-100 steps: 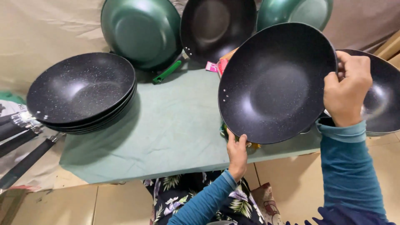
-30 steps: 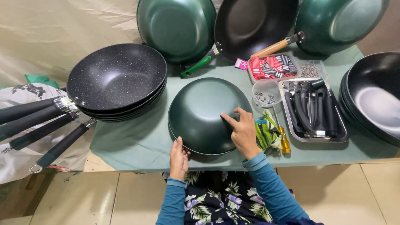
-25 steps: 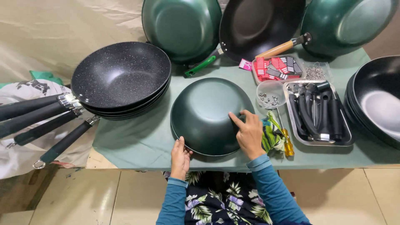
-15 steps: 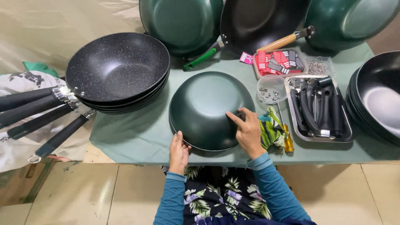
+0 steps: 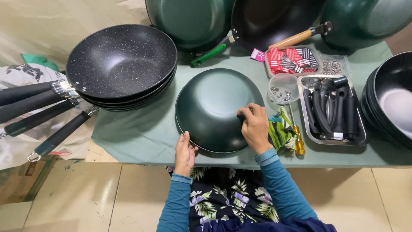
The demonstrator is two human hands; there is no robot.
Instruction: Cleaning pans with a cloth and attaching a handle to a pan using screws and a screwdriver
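Note:
A dark green wok pan (image 5: 212,107) without a handle lies upside down on the green-covered table (image 5: 141,133), at its near edge. My left hand (image 5: 185,151) rests against the pan's near rim with the fingers flat. My right hand (image 5: 255,127) lies on the right side of the pan's underside, fingertips bent and pressed to the metal. A green patterned cloth (image 5: 280,131) and a yellow-handled screwdriver (image 5: 298,141) lie just right of my right hand.
A stack of black speckled woks (image 5: 121,62) with long black handles (image 5: 30,101) sits at left. Green and black woks (image 5: 189,19) lean at the back. A metal tray of black handles (image 5: 332,109), a cup of screws (image 5: 282,88) and a box of labels (image 5: 292,59) are at right, beside stacked black pans (image 5: 392,99).
The pan was held up with its black inside facing me; it now lies upside down on the table. My hands stay at its near rim and right side.

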